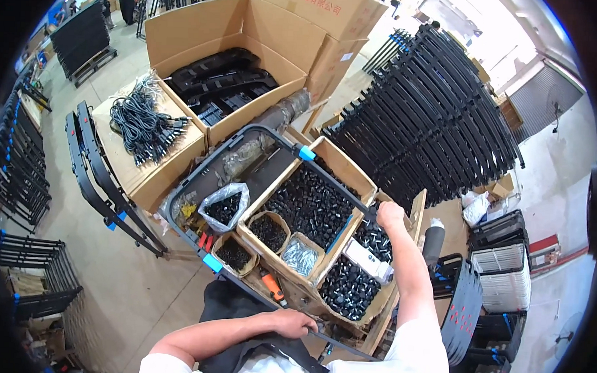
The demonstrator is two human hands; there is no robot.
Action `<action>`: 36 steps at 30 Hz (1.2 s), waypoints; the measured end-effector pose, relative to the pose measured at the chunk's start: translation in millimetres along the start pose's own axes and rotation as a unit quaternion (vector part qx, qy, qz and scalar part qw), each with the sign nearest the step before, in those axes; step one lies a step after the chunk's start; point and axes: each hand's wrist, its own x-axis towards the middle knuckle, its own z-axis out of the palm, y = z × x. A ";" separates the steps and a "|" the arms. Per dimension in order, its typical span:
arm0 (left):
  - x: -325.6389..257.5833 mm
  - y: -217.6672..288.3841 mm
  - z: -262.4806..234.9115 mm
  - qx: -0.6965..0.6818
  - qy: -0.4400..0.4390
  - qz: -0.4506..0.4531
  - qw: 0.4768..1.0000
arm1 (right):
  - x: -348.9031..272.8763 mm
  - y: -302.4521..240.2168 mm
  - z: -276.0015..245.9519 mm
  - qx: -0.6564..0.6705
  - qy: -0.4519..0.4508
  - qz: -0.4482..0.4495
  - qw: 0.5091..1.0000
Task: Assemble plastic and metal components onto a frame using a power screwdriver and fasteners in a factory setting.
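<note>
A black U-shaped tubular frame [173, 205] with light blue wraps lies slanted over the parts bins in front of me. My left hand [295, 323] is closed round its near bar, close to my body. At the far right end of the same frame, my right hand [389, 215] is closed in a fist; its fingertips are hidden. Beneath that hand sits a bin of black fittings [373, 238]. Inside the frame's outline lie a clear bag of small black parts [223, 209] and a wooden box of black caps [308, 203].
An orange-handled tool [272, 287] lies near my left hand. Silver screws [301, 254] fill a small carton. Bundled black cables [149, 119] rest on a carton beside an open box of black plastic parts [223, 78]. Stacked black frames [432, 119] stand at right.
</note>
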 end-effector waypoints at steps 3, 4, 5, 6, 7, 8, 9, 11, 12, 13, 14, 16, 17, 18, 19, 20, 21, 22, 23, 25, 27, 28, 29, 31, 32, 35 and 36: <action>2.5 12.1 -3.5 -0.013 0.003 -0.028 1.000 | 1.7 -11.4 -2.7 0.110 0.055 -0.044 0.991; 2.7 7.8 3.2 -0.018 0.009 -0.036 0.999 | -0.7 -19.3 -5.7 0.117 0.055 -0.039 0.991; 7.6 3.7 7.7 -0.005 0.015 -0.040 0.999 | -1.4 -18.0 -1.0 0.135 0.063 -0.036 0.988; 8.3 4.8 7.3 -0.004 0.032 -0.049 0.998 | 2.2 -12.4 11.0 0.156 0.091 -0.024 0.983; 9.1 8.2 5.4 0.021 0.023 -0.039 0.999 | 6.0 -3.1 25.6 0.161 0.112 -0.015 0.980; 9.4 9.8 6.4 0.041 0.018 -0.036 0.998 | 7.5 -6.4 24.3 0.172 0.106 -0.007 0.979; 12.0 7.8 8.2 0.030 0.021 -0.024 0.999 | 6.2 -10.5 24.1 0.190 0.128 -0.012 0.973; 8.2 17.5 5.5 0.047 0.031 -0.038 0.998 | 7.6 -15.9 26.5 0.200 0.136 0.004 0.970; 4.6 19.8 2.7 0.067 0.033 -0.046 0.996 | 6.2 -22.7 25.6 0.203 0.143 0.014 0.969; 1.1 19.7 1.4 0.073 0.063 -0.002 0.995 | 4.9 -26.1 25.0 0.201 0.148 0.002 0.968; -2.8 22.5 -0.8 0.072 0.074 -0.007 0.995 | 3.8 -25.9 28.8 0.216 0.164 0.018 0.962; -10.9 27.2 -6.2 0.018 0.097 0.085 0.991 | 3.7 -26.0 32.0 0.231 0.187 0.023 0.955; -11.7 21.5 -5.5 -0.034 0.156 0.148 0.976 | 3.9 -26.2 31.9 0.229 0.190 0.027 0.954; -14.0 14.7 -5.6 -0.030 0.167 0.144 0.975 | 5.1 -27.3 31.0 0.228 0.193 0.033 0.954; -24.0 11.6 -14.1 -0.028 0.262 0.128 0.956 | 4.7 -29.1 30.5 0.229 0.199 0.027 0.952; -38.0 12.7 -22.8 -0.026 0.354 0.112 0.928 | 2.2 -29.1 32.2 0.221 0.193 0.034 0.955; -54.0 11.1 -35.7 -0.040 0.399 0.052 0.914 | -1.2 -28.7 34.6 0.213 0.188 0.042 0.958; -73.8 12.2 -48.9 -0.055 0.439 -0.006 0.897 | -7.2 -25.7 43.1 0.213 0.189 0.043 0.958; -89.4 4.5 -59.4 -0.074 0.472 -0.032 0.878 | -11.1 -21.7 49.4 0.223 0.192 0.064 0.954; -132.4 -15.9 -82.5 -0.084 0.543 -0.079 0.832 | -34.2 -46.7 36.1 0.204 0.179 0.085 0.959; -178.1 -33.7 -110.5 -0.075 0.620 -0.104 0.774 | -84.4 -74.7 41.9 0.169 0.233 -0.031 0.957; -197.0 -48.1 -125.1 -0.077 0.662 -0.118 0.736 | -116.5 -87.9 51.9 0.168 0.213 -0.113 0.956; -219.0 -74.5 -137.6 -0.071 0.701 -0.131 0.697 | -162.7 -115.5 38.1 0.206 0.177 -0.183 0.945; -256.4 -110.4 -176.4 -0.079 0.736 -0.160 0.653 | -246.1 -146.0 34.4 0.304 0.053 -0.271 0.912; -270.1 -119.3 -204.0 -0.091 0.736 -0.177 0.647 | -289.6 -158.3 30.9 0.354 0.037 -0.265 0.896; -306.6 -170.7 -281.8 -0.093 0.814 -0.158 0.551 | -376.7 -184.0 -5.2 0.358 0.012 -0.241 0.902; -320.9 -188.7 -311.5 -0.094 0.832 -0.159 0.523 | -384.3 -189.6 -7.2 0.338 -0.027 -0.224 0.914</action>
